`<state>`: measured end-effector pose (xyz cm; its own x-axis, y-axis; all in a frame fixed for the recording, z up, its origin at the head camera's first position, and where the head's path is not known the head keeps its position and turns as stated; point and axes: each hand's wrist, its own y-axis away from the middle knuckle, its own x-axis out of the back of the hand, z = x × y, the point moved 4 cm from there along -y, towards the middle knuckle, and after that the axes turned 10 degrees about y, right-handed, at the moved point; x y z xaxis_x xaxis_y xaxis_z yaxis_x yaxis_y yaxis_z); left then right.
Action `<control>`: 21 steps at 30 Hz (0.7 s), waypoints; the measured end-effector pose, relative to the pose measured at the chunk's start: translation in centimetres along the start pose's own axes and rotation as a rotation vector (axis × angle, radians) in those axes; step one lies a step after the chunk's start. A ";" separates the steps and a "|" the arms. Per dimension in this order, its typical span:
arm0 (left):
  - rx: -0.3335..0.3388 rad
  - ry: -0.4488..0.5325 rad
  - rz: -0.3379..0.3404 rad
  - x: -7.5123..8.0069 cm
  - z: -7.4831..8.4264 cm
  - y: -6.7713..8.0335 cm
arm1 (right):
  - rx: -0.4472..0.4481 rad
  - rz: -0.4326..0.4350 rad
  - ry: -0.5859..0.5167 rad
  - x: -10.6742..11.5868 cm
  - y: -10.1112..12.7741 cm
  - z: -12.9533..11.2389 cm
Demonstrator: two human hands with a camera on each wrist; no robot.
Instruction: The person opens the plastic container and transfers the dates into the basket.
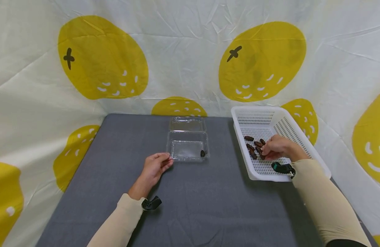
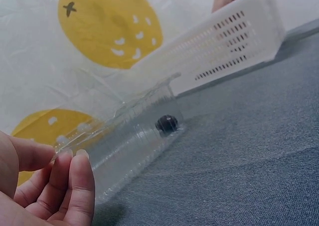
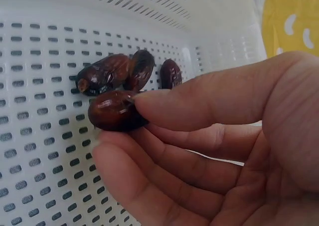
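My right hand (image 1: 274,146) is inside the white basket (image 1: 304,142) at the right of the grey surface (image 1: 190,206), thumb and fingers (image 3: 199,106) pinching one brown date (image 3: 112,111) just above the basket floor, with more dates (image 3: 124,71) lying beside it. My left hand (image 1: 154,168) rests on the surface with fingers (image 2: 79,181) relaxed, holding nothing, fingertips touching the near left corner of the clear box (image 1: 187,145). The box stands open mid-surface, well apart from the basket, with a single date (image 1: 202,153) in its near right corner.
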<state>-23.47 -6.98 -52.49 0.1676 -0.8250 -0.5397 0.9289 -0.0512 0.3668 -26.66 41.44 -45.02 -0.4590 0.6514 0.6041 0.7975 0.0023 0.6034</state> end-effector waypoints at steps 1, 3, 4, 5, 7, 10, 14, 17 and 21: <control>0.001 0.001 0.001 0.0 0.0 0.0 | -0.006 0.002 -0.006 -0.1 -0.1 0.0; 0.001 0.001 0.003 0.0 0.0 0.0 | -0.015 0.005 -0.011 -0.1 -0.3 0.1; 0.002 0.004 0.003 0.0 0.0 0.0 | -0.016 0.006 -0.010 -0.1 -0.4 0.1; 0.002 0.005 0.004 0.0 0.0 0.0 | -0.019 0.009 -0.011 -0.1 -0.4 0.1; 0.002 0.008 0.001 0.1 0.0 -0.1 | -0.020 0.013 -0.006 -0.2 -0.5 0.0; 0.001 0.014 -0.004 0.2 0.0 -0.1 | -0.015 0.023 -0.004 -0.2 -0.3 -0.1; 0.003 0.018 -0.008 0.3 0.0 -0.2 | 0.012 0.063 0.010 0.0 0.2 -0.8; 0.004 0.013 -0.013 0.4 0.0 -0.3 | 0.061 0.108 0.007 0.3 1.0 -1.9; 0.011 0.010 -0.007 0.3 -0.2 -0.2 | 0.144 0.162 -0.009 0.6 2.3 -3.7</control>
<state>-23.59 -7.14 -52.88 0.1641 -0.8188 -0.5501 0.9263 -0.0637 0.3713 -26.51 39.00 -41.34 -0.3172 0.6586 0.6824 0.9085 0.0045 0.4179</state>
